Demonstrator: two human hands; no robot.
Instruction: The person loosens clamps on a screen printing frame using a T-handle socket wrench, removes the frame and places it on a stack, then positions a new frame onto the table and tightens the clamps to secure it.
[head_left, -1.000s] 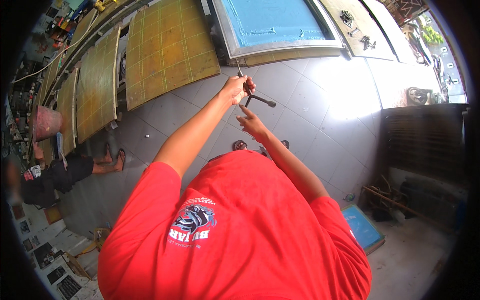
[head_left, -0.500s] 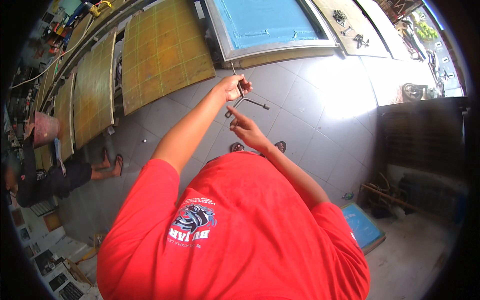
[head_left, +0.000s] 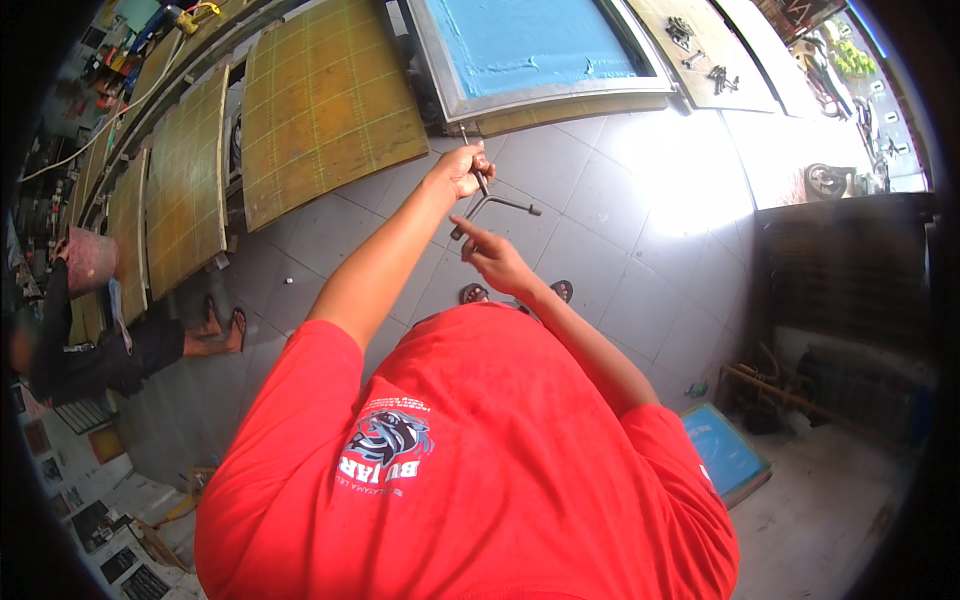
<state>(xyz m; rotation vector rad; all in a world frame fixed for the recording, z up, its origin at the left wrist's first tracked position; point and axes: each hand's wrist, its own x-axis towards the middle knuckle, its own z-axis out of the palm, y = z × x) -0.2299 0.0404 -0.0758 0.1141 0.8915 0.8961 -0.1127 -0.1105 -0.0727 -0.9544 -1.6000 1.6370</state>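
Observation:
My left hand (head_left: 458,172) is closed around the upper shaft of a dark metal Y-shaped wrench (head_left: 510,205), whose top end meets a thin rod below the front edge of a silver-framed screen (head_left: 540,70) with a light blue face. One arm of the wrench points right, the other down toward my right hand (head_left: 492,258). That hand has its index finger stretched to this lower arm, touching or very near it, while the other fingers are loosely bent with nothing visible in them.
Tan boards (head_left: 330,110) line the back left; bolts and small metal parts (head_left: 722,78) lie on a board at right. A co-worker (head_left: 120,360) in dark clothes is by a pink bucket (head_left: 90,260) at left. A blue-faced panel (head_left: 720,450) rests low behind me at right.
Both my hands and the wrench sit slightly further left in view, and the wrench's arms have shifted. My right hand's fingers bend more. The co-worker has raised an arm to the pink bucket.

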